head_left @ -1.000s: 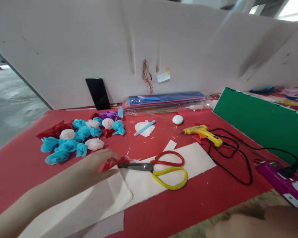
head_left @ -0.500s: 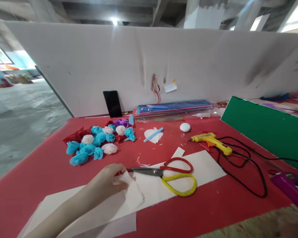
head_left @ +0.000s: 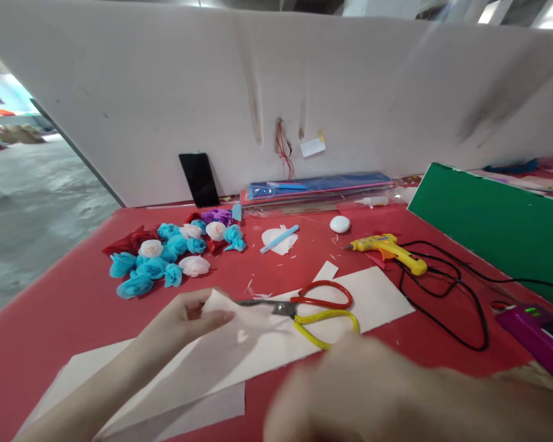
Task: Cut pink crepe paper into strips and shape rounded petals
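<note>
My left hand [head_left: 196, 316] pinches a small piece of thin white paper [head_left: 244, 322] between thumb and fingers, above long pale paper strips [head_left: 184, 380]. My right hand [head_left: 350, 393] is a blur at the lower right, near the scissors; its fingers are smeared by motion. The scissors [head_left: 283, 308], with one red and one yellow handle loop, lie on the strips, and the held paper partly covers their blades. Left of centre sits a group of blue, white, red and purple paper flowers [head_left: 166, 255].
A yellow glue gun [head_left: 389, 248] with a black cord lies at right, near a purple device [head_left: 529, 334] and a green board [head_left: 488, 236]. Behind are a white oval object [head_left: 340, 224], a blue stick [head_left: 280, 238] on scraps, wrapped sheets [head_left: 322, 187] and a phone [head_left: 200, 180] against the white partition.
My right hand has come into view from the lower right. My left hand has lifted the paper piece, which is now raised and tilted over the blades. The camera view has tipped downward.
</note>
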`<act>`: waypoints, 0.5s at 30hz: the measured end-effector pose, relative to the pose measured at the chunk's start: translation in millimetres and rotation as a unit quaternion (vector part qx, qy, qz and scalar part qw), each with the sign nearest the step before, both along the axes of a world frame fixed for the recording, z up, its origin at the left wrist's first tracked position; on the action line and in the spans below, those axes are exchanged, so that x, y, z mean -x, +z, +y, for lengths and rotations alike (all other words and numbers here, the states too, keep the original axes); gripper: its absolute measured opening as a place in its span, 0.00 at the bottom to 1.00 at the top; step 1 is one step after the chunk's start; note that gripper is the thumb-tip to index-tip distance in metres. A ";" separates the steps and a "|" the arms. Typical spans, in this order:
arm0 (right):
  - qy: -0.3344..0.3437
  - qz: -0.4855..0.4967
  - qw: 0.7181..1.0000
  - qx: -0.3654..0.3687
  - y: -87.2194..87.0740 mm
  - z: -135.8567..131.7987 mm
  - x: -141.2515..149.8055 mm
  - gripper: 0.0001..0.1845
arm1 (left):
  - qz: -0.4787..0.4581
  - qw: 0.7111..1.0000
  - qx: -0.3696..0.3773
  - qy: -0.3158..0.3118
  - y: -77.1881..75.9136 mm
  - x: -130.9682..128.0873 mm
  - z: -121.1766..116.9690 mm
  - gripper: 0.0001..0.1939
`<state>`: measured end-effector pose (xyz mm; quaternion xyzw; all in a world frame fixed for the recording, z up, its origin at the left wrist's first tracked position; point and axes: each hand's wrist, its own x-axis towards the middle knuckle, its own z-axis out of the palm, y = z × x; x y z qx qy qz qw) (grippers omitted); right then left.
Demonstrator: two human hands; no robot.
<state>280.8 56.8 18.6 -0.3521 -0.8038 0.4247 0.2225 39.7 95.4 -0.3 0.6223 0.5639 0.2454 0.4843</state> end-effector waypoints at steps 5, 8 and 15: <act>-0.134 -0.005 0.991 0.008 11.0 29.4 17.3 0.17 | -0.189 0.972 0.106 0.090 4.8 -12.7 -13.4 0.11; -0.082 0.006 0.994 0.066 -2.2 41.5 21.7 0.17 | -0.210 0.965 0.108 0.111 2.8 -15.8 -17.3 0.12; -0.074 -0.051 0.995 -0.033 -24.3 38.6 26.6 0.06 | 0.036 0.990 -0.124 -0.052 -10.7 -3.9 -8.2 0.03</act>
